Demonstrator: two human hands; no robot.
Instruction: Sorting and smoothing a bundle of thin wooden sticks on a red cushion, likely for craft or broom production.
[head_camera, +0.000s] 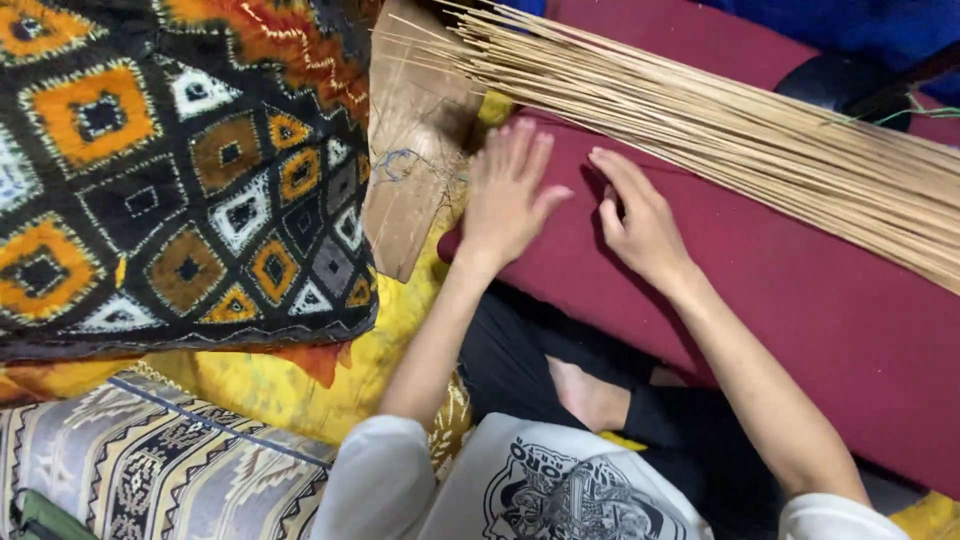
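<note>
Left of the red cushion (800, 300) hangs a patterned cloth (170, 170), and a wooden board (415, 150) leans at the cushion's left edge. Your left hand (505, 200) lies flat and released on that edge, fingers spread, grasping nothing, just under the sticks (720, 130). Your right hand (640, 225) is also loose, its fingers stretched up to the sticks and perhaps touching the lowest ones. The sticks fan across the top of the cushion, from the board toward the right. I think it is best to keep both palms low and gather few sticks together, so the fan stays even.
</note>
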